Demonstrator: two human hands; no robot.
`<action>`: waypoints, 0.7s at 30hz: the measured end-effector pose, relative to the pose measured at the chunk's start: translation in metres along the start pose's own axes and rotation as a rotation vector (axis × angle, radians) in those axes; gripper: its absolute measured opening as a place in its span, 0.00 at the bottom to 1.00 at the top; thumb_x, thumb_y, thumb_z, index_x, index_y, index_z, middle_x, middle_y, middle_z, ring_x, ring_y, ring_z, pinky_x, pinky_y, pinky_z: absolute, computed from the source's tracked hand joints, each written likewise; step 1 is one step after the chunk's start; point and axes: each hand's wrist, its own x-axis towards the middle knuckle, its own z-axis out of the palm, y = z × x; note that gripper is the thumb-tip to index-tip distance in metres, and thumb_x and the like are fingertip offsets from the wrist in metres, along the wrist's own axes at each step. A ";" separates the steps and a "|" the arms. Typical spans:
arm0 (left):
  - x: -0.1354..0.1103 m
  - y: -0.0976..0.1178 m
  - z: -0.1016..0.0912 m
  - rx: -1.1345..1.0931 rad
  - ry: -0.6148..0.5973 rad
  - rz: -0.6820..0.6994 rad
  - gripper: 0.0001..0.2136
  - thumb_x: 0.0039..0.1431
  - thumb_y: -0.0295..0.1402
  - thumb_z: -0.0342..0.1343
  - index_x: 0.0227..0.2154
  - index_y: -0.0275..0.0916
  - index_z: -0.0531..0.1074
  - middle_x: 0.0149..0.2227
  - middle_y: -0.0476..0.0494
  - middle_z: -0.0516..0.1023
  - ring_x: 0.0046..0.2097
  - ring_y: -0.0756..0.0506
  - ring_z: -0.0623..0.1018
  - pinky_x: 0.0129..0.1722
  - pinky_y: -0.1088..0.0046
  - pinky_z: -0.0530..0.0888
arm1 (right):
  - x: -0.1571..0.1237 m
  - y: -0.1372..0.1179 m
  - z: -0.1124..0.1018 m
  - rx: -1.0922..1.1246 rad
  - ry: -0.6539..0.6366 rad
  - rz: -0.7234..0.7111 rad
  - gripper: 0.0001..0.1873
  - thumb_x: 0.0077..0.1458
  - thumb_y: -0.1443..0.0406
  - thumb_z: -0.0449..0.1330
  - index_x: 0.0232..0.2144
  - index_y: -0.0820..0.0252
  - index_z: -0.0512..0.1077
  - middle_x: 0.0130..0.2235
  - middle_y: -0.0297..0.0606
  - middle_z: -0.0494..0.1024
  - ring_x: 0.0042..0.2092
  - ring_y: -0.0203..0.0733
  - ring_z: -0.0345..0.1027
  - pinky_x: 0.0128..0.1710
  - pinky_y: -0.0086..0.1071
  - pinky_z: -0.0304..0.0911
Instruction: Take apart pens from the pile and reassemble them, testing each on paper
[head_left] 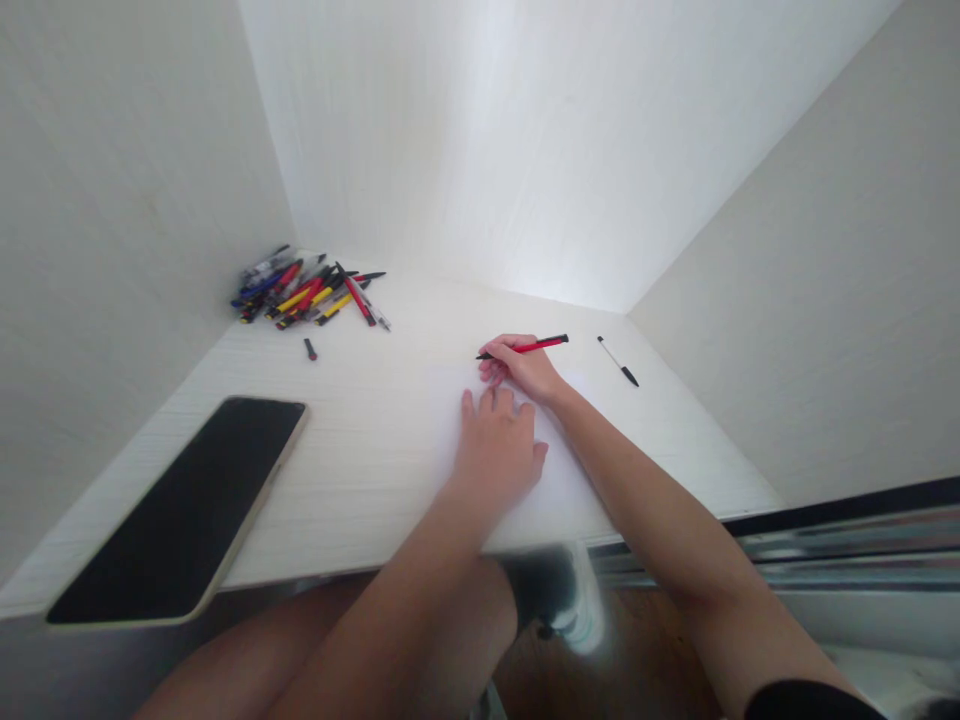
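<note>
A red and black pen is gripped by the right hand, its barrel pinched near the lower end between thumb and fingers; its dark tip is pointed to the left and its black end is raised to the right, and whether the surface is touched by the tip cannot be told. The left hand is laid palm down just on the near side of the right, its fingers slightly spread and pointed away from the body, with nothing seen to be grasped by it. Beneath the hands a white sheet can be faintly made out on the pale desk, its edges largely lost against the similar colour. At the far left corner a pile of pens in red, yellow, blue, black and clear is heaped near the side wall, and 1 small dark piece with a reddish end is placed just in front of it. A phone with a black screen is laid face up at the near left edge. To the right of the hands, 1 white pen with a black cap is laid at a slant, apart from the others.
</note>
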 end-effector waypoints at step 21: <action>0.003 0.012 0.011 -0.004 -0.095 0.167 0.13 0.67 0.36 0.51 0.35 0.35 0.79 0.37 0.36 0.83 0.41 0.35 0.82 0.42 0.58 0.74 | -0.003 -0.003 0.007 -0.285 0.034 -0.132 0.08 0.54 0.66 0.64 0.25 0.60 0.71 0.24 0.35 0.78 0.22 0.33 0.67 0.21 0.26 0.60</action>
